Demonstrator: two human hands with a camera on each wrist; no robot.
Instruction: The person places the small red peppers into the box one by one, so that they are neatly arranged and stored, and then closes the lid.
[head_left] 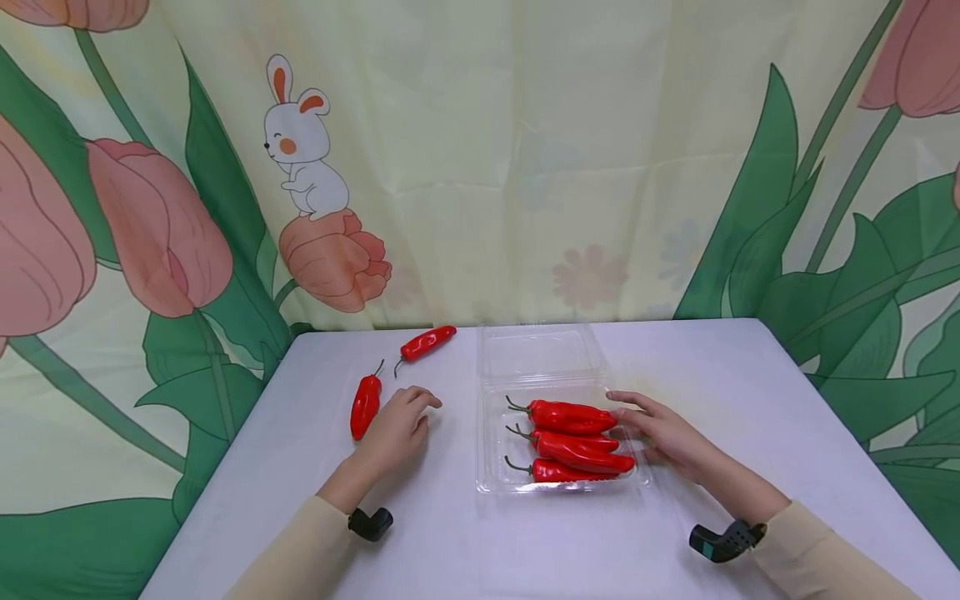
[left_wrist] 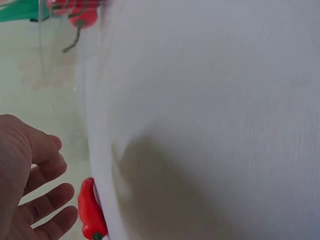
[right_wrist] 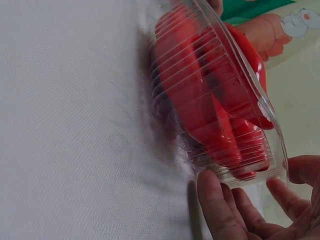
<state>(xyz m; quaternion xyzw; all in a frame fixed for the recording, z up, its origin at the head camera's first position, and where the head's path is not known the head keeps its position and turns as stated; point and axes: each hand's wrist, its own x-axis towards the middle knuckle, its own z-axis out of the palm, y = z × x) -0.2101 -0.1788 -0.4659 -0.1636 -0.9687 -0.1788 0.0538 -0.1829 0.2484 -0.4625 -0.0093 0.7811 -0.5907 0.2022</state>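
The hands are on either side of a clear plastic box (head_left: 491, 437). We see the left hand (head_left: 401, 429) to the left of the box, above the bench (head_left: 562, 550), its fingers loosely bent and holding nothing; its shadow (left_wrist: 165, 195) falls below it. The right hand (head_left: 663, 429) is at the right end of the box, fingers and thumb spread loosely around the corner without a grip; they seem to touch the plastic, though the side view leaves us a little unsure.

Inside the box we find several red peppers (head_left: 573, 415) piled together, their stems pointing left and their tips towards the right hand. The upper ones rise above its rim. The lid (head_left: 540, 354) lies folded back behind the box, joined along its rear edge.

Left of the box we count two loose peppers: the nearer one (head_left: 365, 408) beside the left hand, the farther one (head_left: 429, 342) close to the bench's back edge. Beyond the box hangs a curtain (head_left: 480, 125) printed with tulips (head_left: 161, 229) and a white rabbit (head_left: 303, 158). We also notice a black band (head_left: 371, 524) at the left wrist.
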